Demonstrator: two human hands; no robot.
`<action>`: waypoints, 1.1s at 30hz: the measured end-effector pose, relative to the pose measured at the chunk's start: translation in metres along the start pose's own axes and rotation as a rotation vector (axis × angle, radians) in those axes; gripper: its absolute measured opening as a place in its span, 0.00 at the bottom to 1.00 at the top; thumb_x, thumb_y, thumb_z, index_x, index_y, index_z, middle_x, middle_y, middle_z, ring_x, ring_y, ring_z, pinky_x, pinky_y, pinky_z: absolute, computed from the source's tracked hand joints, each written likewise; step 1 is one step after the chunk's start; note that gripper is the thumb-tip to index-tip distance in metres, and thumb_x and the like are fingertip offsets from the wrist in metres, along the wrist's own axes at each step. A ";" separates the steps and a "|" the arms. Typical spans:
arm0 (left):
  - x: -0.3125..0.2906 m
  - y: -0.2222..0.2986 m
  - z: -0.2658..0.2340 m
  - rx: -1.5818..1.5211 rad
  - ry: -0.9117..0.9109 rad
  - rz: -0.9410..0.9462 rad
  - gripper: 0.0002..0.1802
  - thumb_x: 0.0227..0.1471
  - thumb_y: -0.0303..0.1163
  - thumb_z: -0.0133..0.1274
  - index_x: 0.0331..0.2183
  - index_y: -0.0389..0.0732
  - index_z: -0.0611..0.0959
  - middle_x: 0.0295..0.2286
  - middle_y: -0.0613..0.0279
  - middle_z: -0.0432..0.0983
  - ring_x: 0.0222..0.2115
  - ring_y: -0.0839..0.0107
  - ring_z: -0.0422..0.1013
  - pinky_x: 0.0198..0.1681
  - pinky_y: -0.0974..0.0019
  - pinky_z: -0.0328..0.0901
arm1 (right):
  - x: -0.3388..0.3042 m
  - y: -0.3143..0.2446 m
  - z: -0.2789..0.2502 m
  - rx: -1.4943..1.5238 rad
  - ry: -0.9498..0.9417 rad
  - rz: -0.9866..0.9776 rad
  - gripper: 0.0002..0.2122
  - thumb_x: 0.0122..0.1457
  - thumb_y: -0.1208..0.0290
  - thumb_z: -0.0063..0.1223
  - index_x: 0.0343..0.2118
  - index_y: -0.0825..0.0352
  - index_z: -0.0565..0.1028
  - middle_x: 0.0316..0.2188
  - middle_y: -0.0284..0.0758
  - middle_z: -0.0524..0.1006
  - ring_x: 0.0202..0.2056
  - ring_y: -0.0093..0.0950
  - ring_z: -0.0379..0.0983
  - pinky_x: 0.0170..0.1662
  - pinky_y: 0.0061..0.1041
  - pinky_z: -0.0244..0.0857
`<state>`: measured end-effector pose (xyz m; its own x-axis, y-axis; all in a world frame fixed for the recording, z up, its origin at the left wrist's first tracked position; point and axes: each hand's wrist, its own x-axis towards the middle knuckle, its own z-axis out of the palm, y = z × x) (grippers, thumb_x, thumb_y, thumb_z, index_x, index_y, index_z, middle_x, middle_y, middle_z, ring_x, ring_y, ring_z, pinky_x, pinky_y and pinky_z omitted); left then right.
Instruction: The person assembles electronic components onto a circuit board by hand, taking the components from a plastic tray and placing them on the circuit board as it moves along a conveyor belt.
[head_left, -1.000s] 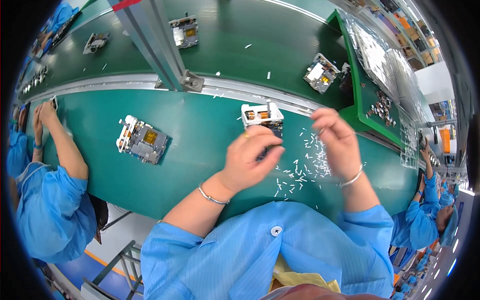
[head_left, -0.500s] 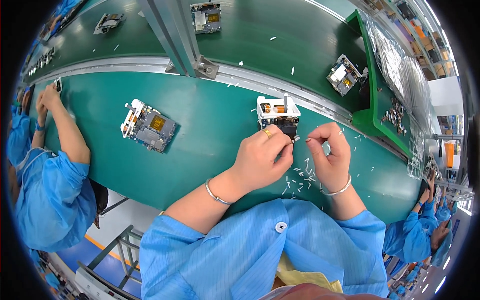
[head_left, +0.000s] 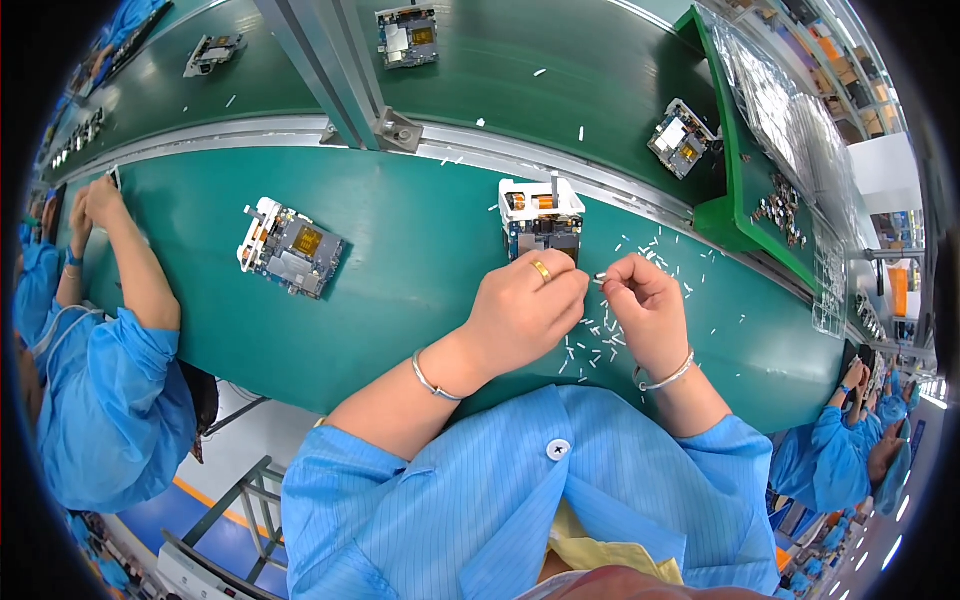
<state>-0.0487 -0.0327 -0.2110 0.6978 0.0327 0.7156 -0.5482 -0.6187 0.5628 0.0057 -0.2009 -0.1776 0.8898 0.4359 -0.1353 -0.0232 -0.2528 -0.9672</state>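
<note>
A circuit board assembly with a white plastic frame [head_left: 563, 203] and copper-coloured cylinders stands on the green bench in front of me. My left hand [head_left: 525, 310] is closed at its near side, fingers curled and covering its lower part; what they hold is hidden. Just to the right, my right hand [head_left: 648, 312] pinches a small pale piece [head_left: 601, 277] between thumb and forefinger, close to the left fingertips. Many white strips [head_left: 592, 348] lie scattered below and around the right hand. A second board assembly [head_left: 295, 248] rests flat to the left, apart from both hands.
A green-walled tray [head_left: 737, 190] at the right holds small metal parts [head_left: 782, 212] and clear plastic sheets. Behind a metal rail and post [head_left: 335, 70], more boards [head_left: 408, 37] lie on a darker green surface. A co-worker's arm [head_left: 135, 250] reaches in at left.
My right hand has moved left and closed up, its fingertips now nearly meeting the left hand's. More of the scattered strips show beyond the right hand. The view has shifted slightly.
</note>
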 end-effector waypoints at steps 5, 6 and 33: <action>0.003 0.006 -0.009 -0.574 -0.153 -0.569 0.01 0.50 0.22 0.54 0.28 0.37 0.78 0.23 0.65 0.72 0.20 0.76 0.68 0.22 0.70 0.64 | -0.005 -0.001 0.000 -0.644 0.066 -0.292 0.06 0.49 0.82 0.55 0.31 0.68 0.75 0.24 0.34 0.73 0.26 0.26 0.69 0.30 0.22 0.63; 0.004 0.007 -0.011 -0.574 -0.153 -0.571 0.01 0.50 0.22 0.54 0.28 0.37 0.78 0.23 0.65 0.72 0.20 0.76 0.68 0.22 0.70 0.64 | -0.005 -0.006 0.002 -0.656 0.103 -0.381 0.08 0.48 0.83 0.57 0.32 0.68 0.76 0.25 0.35 0.73 0.28 0.29 0.70 0.32 0.24 0.64; 0.006 -0.038 -0.018 0.060 -0.177 -0.495 0.38 0.36 0.28 0.55 0.53 0.42 0.68 0.56 0.49 0.58 0.55 0.48 0.56 0.59 0.51 0.53 | 0.053 -0.023 0.019 -0.745 -0.173 -0.592 0.06 0.49 0.81 0.56 0.30 0.65 0.75 0.29 0.34 0.73 0.35 0.34 0.70 0.39 0.32 0.63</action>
<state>-0.0323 0.0050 -0.2203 0.9365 0.2022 0.2864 -0.1097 -0.6068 0.7872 0.0445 -0.1559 -0.1668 0.5836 0.7748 0.2432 0.7556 -0.4083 -0.5122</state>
